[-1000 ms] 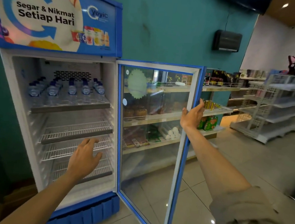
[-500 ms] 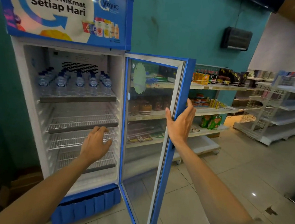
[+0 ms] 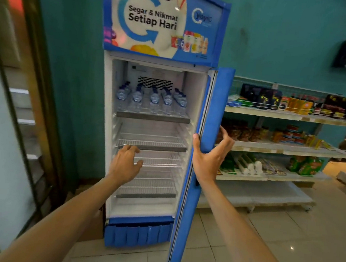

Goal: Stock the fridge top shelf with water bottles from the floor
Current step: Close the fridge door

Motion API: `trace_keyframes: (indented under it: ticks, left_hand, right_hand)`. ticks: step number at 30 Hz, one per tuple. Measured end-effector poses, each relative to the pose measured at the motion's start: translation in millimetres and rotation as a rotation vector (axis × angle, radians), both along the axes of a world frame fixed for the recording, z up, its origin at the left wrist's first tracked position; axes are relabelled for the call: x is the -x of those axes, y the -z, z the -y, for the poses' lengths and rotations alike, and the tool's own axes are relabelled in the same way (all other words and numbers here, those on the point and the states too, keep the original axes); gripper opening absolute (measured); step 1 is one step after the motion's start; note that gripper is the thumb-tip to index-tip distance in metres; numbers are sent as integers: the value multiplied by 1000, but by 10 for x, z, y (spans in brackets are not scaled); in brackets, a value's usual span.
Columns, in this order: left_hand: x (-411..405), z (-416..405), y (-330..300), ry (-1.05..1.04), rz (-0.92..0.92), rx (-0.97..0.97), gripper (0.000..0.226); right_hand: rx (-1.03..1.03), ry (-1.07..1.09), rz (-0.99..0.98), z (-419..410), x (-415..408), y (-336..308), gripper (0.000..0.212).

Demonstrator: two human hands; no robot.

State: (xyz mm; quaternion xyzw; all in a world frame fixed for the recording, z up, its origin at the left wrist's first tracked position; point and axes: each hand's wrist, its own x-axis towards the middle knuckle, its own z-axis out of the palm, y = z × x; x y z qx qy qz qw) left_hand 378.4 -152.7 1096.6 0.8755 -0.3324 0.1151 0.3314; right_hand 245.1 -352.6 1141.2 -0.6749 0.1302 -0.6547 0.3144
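Water bottles (image 3: 153, 99) fill the fridge's top shelf (image 3: 153, 116). Right hand (image 3: 208, 158) grips the door (image 3: 207, 121) edge; left hand (image 3: 126, 161) hovers, fingers loose. Bottles probably light, slippery; grasp mid-body.

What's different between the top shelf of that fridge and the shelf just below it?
The top shelf carries rows of water bottles with blue caps; the second shelf carries nothing visible. The top shelf sits just under the vent at the back wall, while the second shelf is level with the person's left hand, which hovers in front of it. Both have a grey front edge and span the fridge's width.
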Motion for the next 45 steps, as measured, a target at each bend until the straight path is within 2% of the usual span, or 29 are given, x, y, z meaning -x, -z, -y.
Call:
trace_keyframes:
  ticks: [5, 17, 29, 38, 45]
  left_hand:
    - [-266, -486, -67, -89, 10, 4, 38]
    - [-1101, -1369, -84, -205, 67, -71, 40]
    - [-2591, -1543, -83, -218, 96, -89, 37]
    - [-3560, -1735, -89, -230, 53, -89, 31]
    - [-4338, -1799, -69, -194, 13, -95, 29]
  right_hand:
    - [37, -78, -50, -382, -549, 44, 73]
    - [31, -138, 39, -1117, -1890, 111, 52]
    - [61, 18, -15, -1433, -3291, 244, 70]
    - [100, 16, -58, -1494, -4273, 310, 66]
    - [128, 88, -179, -1405, -4994, 287, 69]
